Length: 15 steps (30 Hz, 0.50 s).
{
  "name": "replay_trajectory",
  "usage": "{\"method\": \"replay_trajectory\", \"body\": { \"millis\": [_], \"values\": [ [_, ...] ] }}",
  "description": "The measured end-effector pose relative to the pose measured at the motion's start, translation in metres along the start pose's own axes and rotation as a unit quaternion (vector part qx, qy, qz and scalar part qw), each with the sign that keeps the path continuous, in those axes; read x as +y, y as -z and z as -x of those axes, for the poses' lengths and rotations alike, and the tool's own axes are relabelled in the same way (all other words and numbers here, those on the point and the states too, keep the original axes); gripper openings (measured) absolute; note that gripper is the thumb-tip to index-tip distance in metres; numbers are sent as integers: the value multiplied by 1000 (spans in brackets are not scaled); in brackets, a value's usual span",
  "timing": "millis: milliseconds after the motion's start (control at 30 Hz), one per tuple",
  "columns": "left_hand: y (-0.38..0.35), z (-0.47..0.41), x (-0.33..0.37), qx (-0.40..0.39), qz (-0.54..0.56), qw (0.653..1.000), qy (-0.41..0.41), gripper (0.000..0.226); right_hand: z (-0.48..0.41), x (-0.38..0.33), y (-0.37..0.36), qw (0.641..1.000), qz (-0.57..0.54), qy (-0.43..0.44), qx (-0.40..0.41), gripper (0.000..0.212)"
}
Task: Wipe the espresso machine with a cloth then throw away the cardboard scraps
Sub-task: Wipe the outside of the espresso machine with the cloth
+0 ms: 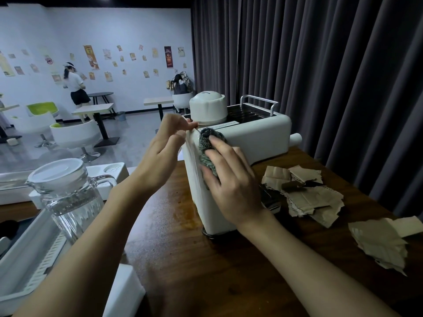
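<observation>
A white espresso machine stands on the brown wooden counter. My right hand presses a grey knitted cloth against the machine's near side, fingers spread flat over it. My left hand holds the machine's upper left corner, fingertips curled on its top edge. Torn cardboard scraps lie on the counter right of the machine. A second pile of cardboard scraps sits nearer the right edge.
A glass pitcher with a white lid stands at the left, beside white trays. A dark curtain hangs behind the counter. Beyond are café tables, white chairs and a person by the far wall.
</observation>
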<state>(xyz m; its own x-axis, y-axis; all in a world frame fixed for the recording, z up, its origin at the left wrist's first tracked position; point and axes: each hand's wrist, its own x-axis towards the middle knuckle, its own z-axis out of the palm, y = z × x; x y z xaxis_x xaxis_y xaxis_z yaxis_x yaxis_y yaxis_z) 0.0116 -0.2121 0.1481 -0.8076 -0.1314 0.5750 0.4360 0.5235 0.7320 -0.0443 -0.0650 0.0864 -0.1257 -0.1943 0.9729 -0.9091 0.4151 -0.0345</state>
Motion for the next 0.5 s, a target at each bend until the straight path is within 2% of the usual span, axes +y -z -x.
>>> {"method": "replay_trajectory", "body": {
  "millis": [133,267,500],
  "values": [
    [0,-1,2,5,-55,998,1,26,-1,12,6,1000,-2,1,7,19],
    [-1,-1,0,-13,-115,993,-19,23,-4,35,16,998,18,-45,28,22],
    [-2,-1,-2,-7,-128,991,-27,17,-7,81,41,974,26,-214,70,41]
  ]
}}
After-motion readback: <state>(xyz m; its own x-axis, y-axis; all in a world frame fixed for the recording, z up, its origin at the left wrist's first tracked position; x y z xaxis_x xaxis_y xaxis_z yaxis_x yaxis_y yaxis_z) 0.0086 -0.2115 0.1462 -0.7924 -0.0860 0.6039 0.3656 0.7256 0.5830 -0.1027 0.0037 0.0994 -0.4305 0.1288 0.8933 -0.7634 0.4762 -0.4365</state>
